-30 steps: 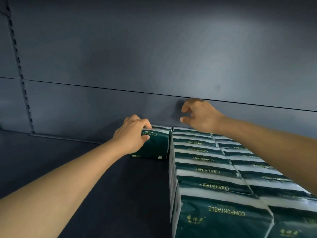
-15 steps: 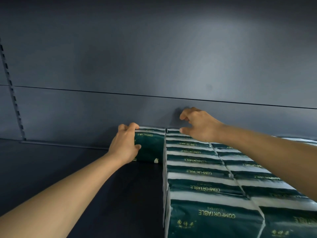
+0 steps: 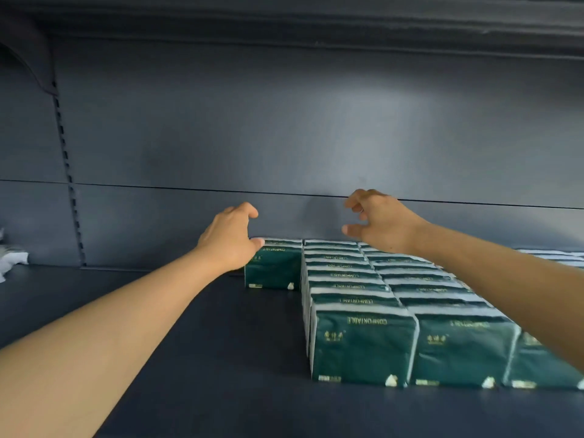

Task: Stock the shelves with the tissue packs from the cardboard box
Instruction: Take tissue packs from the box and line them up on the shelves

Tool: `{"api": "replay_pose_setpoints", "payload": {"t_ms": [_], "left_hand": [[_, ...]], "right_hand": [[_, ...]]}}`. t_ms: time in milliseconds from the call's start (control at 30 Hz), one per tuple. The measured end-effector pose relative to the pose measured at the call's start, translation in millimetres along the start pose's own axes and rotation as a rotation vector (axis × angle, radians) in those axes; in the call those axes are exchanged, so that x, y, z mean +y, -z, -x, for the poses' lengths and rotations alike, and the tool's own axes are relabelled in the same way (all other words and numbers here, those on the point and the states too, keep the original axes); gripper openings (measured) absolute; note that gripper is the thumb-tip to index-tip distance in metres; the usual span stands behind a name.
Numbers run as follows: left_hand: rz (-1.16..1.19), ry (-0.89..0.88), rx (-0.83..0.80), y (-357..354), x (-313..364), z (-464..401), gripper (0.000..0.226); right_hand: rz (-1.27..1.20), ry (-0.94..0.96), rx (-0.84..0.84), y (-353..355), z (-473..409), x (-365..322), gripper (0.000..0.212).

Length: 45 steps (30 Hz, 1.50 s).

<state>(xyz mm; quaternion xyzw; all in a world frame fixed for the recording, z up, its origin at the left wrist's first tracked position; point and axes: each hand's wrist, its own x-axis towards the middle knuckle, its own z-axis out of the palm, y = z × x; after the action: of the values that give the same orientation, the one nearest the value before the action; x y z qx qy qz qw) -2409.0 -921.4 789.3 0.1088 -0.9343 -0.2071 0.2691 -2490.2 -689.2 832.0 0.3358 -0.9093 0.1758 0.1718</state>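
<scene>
Two bare hands: left hand (image 3: 229,240), right hand (image 3: 380,221). One lone tissue pack (image 3: 274,267) far left of rows. Three packed rows (image 3: 363,346) right; leftmost row about eight packs; others partly hidden.

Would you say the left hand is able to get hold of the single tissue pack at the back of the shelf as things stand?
Probably yes. The left hand hangs open right over the single tissue pack, thumb at its top edge, and bare shelf lies in front and to its left.
</scene>
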Motion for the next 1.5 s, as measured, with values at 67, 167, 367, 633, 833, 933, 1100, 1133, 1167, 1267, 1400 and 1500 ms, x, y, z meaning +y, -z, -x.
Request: {"api": "replay_pose_setpoints", "payload": {"t_ms": [67, 167, 367, 633, 833, 933, 1100, 1133, 1167, 1267, 1400, 1500], "left_hand": [[0.02, -0.025, -0.002, 18.3, 6.1, 18.3, 0.048], [0.047, -0.057, -0.028, 41.1, 15.1, 52.1, 0.043], [0.134, -0.129, -0.118, 58.3, 33.9, 136.9, 0.032], [0.267, -0.22, -0.313, 24.9, 67.3, 241.5, 0.025], [0.312, -0.26, -0.488, -39.9, 101.8, 303.8, 0.021], [0.313, -0.282, -0.601, -78.1, 125.3, 333.7, 0.02], [0.318, -0.314, -0.769, -149.4, 172.8, 387.9, 0.02], [0.311, -0.319, -0.799, -163.7, 182.8, 399.4, 0.019], [0.302, -0.321, -0.829, -178.2, 193.1, 410.8, 0.019], [0.281, -0.305, -0.91, -222.7, 223.5, 444.2, 0.017], [0.243, -0.254, -0.994, -282.6, 258.6, 485.5, 0.015], [0.207, -0.218, -1.052, -322.7, 279.1, 513.2, 0.017]], "right_hand": [[-0.009, -0.005, 0.035, 13.1, 24.1, -14.3, 0.048], [-0.007, -0.012, 0.071, 27.5, 65.8, -35.9, 0.048], [-0.047, -0.107, 0.057, 34.1, 166.3, -70.9, 0.046], [-0.116, -0.34, 0.056, 18.0, 304.3, -68.2, 0.039], [-0.126, -0.567, 0.008, 0.9, 404.4, -35.4, 0.035], [-0.116, -0.685, -0.033, -7.1, 454.9, -14.5, 0.035], [-0.119, -0.841, -0.091, -16.8, 541.4, 30.3, 0.032], [-0.129, -0.87, -0.1, -17.9, 558.4, 40.5, 0.032], [-0.137, -0.889, -0.108, -19.0, 575.4, 51.4, 0.031], [-0.16, -0.952, -0.125, -24.2, 624.7, 87.3, 0.033], [-0.204, -1.06, -0.186, -39.7, 685.1, 142.5, 0.036], [-0.22, -1.104, -0.225, -54.7, 723.2, 179.9, 0.035]]}}
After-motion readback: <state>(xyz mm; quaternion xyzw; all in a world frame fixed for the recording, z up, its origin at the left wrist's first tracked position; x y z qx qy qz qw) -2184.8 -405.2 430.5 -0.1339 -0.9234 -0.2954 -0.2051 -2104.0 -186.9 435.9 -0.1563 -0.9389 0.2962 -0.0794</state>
